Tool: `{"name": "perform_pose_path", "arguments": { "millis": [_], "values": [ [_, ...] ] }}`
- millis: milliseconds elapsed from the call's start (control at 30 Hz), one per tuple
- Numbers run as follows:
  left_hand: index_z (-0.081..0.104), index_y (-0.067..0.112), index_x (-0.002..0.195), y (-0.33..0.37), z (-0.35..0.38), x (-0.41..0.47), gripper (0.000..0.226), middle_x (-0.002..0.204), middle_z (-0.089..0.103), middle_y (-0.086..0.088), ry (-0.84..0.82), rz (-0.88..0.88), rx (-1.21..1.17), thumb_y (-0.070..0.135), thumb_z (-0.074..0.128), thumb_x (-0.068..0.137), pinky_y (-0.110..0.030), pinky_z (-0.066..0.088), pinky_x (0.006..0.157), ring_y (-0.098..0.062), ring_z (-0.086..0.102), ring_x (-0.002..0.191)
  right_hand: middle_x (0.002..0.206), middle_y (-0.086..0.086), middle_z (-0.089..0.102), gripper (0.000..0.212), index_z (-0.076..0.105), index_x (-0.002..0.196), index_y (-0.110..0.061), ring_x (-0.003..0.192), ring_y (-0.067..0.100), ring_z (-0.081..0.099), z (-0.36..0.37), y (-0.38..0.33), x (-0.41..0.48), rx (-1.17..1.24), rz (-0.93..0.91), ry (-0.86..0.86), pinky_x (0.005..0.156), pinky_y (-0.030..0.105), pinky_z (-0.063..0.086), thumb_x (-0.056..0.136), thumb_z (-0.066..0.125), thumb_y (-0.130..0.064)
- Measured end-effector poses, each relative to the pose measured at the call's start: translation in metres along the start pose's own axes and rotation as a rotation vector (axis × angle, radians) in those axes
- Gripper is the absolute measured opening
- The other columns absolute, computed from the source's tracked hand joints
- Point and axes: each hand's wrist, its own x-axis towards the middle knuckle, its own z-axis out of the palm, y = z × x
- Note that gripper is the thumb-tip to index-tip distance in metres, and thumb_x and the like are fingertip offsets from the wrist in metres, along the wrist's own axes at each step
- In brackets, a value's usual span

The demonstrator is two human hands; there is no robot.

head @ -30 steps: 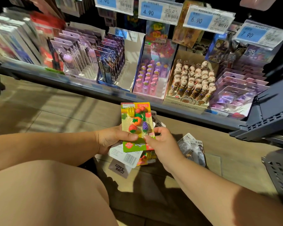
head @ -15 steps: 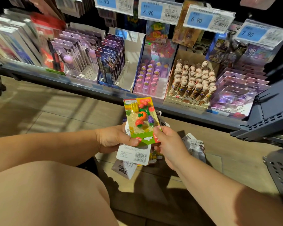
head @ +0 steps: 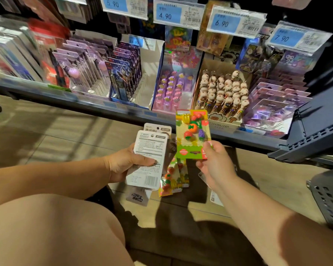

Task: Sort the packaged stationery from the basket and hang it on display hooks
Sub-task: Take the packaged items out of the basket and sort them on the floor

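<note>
This is a shop aisle with a tan tiled floor [head: 56, 143] and a long dark grey metal shelf [head: 85, 101] full of pen boxes. A dark grey plastic basket with holes [head: 327, 198] sits at the far right.

The right hand [head: 215, 166] pinches just the bottom corner of a green and yellow card pack of little fruit shapes [head: 192, 135]. It holds the pack up in front of the shelf. The left hand [head: 123, 166] wraps its thumb and fingers round a bunch of white cards with barcodes [head: 150, 150]. More fruit packs [head: 173, 179] hang under that bunch.

The pack held by one corner could swing or slip, because so little of it is held. The low fruit packs look loose and might slide out onto the floor. The hooks are up in the dark and hard to see, so the pack's hole could miss one.

Blue price tags read 5.90 [head: 113, 4], 4.90 [head: 165, 16], 6.90 [head: 222, 23], 7.90 [head: 282, 37] and 14.90 [head: 134, 42]. The writing on the white cards is too small to read.
</note>
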Motion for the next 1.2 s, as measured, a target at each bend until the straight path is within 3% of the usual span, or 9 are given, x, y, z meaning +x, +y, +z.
{"name": "perform_pose_path", "arguments": {
  "millis": [233,433,533,600,700,800,867,1000,1200],
  "values": [
    [0.065,0.012,0.109,-0.002,-0.008,-0.005,0.086,0.109,0.071,-0.02,0.053,0.009,-0.054,0.024,0.099,0.031,-0.042,0.06,0.073,-0.033,0.071,0.093,0.095,0.007,0.063,0.018,0.053,0.117,-0.017,0.076,0.018,0.052,-0.053,0.059,0.011,-0.331,0.172,0.116,0.059,0.027,0.042,0.104,0.043,-0.024],
    [0.064,0.01,0.114,-0.001,-0.003,-0.001,0.081,0.113,0.069,-0.021,0.021,-0.02,-0.032,0.025,0.097,0.042,-0.049,0.057,0.084,-0.035,0.069,0.099,0.104,0.009,0.062,0.026,0.05,0.128,-0.024,0.06,0.013,0.044,-0.047,0.086,0.017,-0.337,0.31,0.04,0.062,0.026,0.043,0.105,0.039,-0.021],
    [0.061,0.009,0.119,-0.002,-0.002,0.0,0.084,0.116,0.067,-0.023,0.011,-0.035,-0.03,0.023,0.096,0.044,-0.051,0.055,0.087,-0.038,0.067,0.103,0.12,0.01,0.061,0.036,0.043,0.139,-0.025,0.095,0.021,0.06,-0.04,0.085,0.018,-0.36,0.376,-0.076,0.079,0.031,0.05,0.104,0.04,-0.017],
    [0.059,0.008,0.12,-0.003,-0.002,0.0,0.089,0.115,0.068,-0.022,0.015,-0.039,-0.051,0.022,0.097,0.041,-0.048,0.057,0.083,-0.036,0.068,0.101,0.133,0.01,0.053,0.043,0.037,0.146,-0.022,0.119,0.028,0.053,-0.037,0.083,0.017,-0.488,0.39,-0.091,0.1,0.042,0.047,0.103,0.043,-0.02],
    [0.06,0.007,0.118,-0.001,0.0,-0.001,0.088,0.11,0.07,-0.021,-0.007,-0.041,-0.089,0.02,0.097,0.04,-0.042,0.059,0.073,-0.033,0.071,0.094,0.134,0.004,0.053,0.035,0.047,0.137,-0.023,0.116,0.021,0.051,-0.027,0.07,0.009,-0.642,0.196,-0.075,0.104,0.039,0.044,0.102,0.045,-0.026],
    [0.06,0.006,0.118,-0.001,0.003,0.001,0.088,0.108,0.071,-0.021,-0.013,-0.049,-0.119,0.018,0.097,0.039,-0.04,0.059,0.07,-0.033,0.072,0.092,0.105,-0.007,0.062,0.012,0.058,0.108,-0.026,0.095,0.011,0.056,-0.007,0.044,-0.01,-0.609,-0.152,-0.108,0.078,0.022,0.047,0.1,0.049,-0.028],
    [0.056,0.006,0.123,-0.001,0.005,0.002,0.093,0.111,0.069,-0.021,-0.016,-0.047,-0.106,0.019,0.097,0.041,-0.041,0.059,0.072,-0.034,0.071,0.095,0.095,-0.008,0.062,0.005,0.059,0.096,-0.029,0.091,0.009,0.058,0.007,0.029,-0.022,-0.566,-0.326,-0.142,0.074,0.02,0.047,0.096,0.054,-0.029],
    [0.059,0.008,0.123,0.001,0.013,0.004,0.087,0.113,0.069,-0.019,-0.035,0.013,-0.068,0.025,0.096,0.046,-0.04,0.058,0.079,-0.032,0.069,0.099,0.099,-0.004,0.067,0.008,0.06,0.1,-0.026,0.093,0.01,0.065,0.03,0.015,-0.033,-0.517,-0.259,-0.314,0.084,0.03,0.056,0.093,0.062,-0.03],
    [0.063,0.011,0.119,0.0,0.024,0.005,0.079,0.113,0.069,-0.018,-0.035,0.045,-0.104,0.031,0.095,0.05,-0.038,0.057,0.08,-0.03,0.068,0.1,0.097,0.0,0.072,0.005,0.065,0.093,-0.024,0.094,0.016,0.068,0.032,0.015,-0.032,-0.554,-0.213,-0.309,0.089,0.046,0.054,0.09,0.067,-0.027]
  ]
}}
